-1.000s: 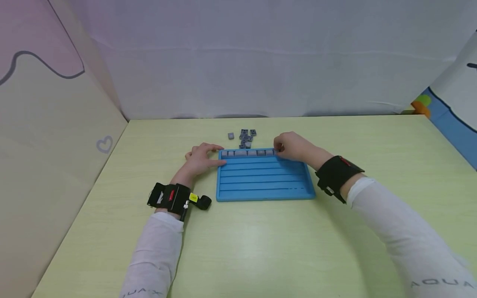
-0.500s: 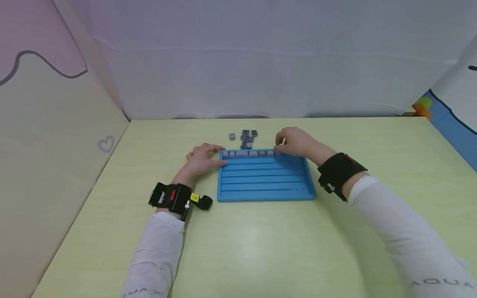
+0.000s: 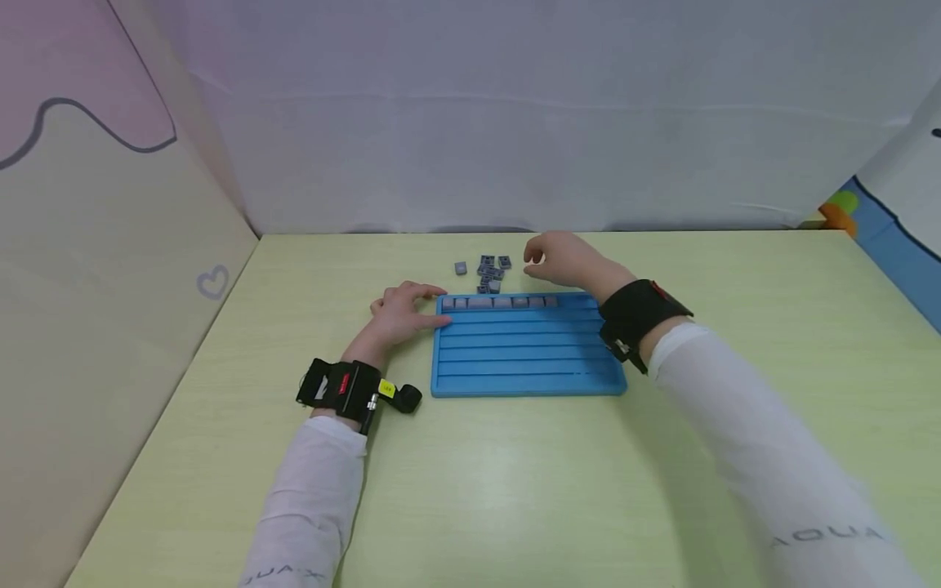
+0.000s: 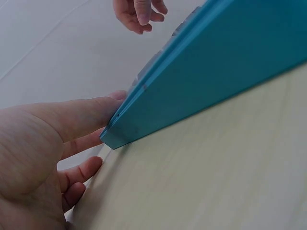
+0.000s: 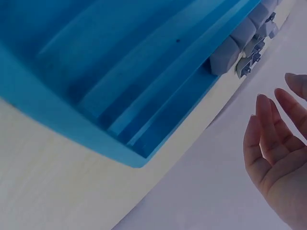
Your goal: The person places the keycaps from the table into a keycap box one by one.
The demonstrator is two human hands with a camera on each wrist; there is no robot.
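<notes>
A blue grooved tray [image 3: 525, 371] lies on the table with a row of several grey tiles [image 3: 500, 302] in its far groove. Behind it sits a small heap of grey tiles [image 3: 491, 273] and one lone tile [image 3: 460, 268]. My left hand [image 3: 400, 313] rests flat against the tray's far left corner; the left wrist view shows its fingers [image 4: 81, 117] touching the blue tray [image 4: 216, 67]. My right hand [image 3: 555, 255] hovers just right of the heap, fingers relaxed and empty, as the right wrist view shows the right hand [image 5: 276, 158] beside the tray [image 5: 96, 81].
The pale green table [image 3: 515, 490] is bounded by a white curtain at the back and a padded wall on the left. A blue and orange shape [image 3: 845, 208] shows at the far right.
My right hand has lifted off the right end of the tile row and moved back and left toward the heap. The left hand has stayed at the tray corner.
</notes>
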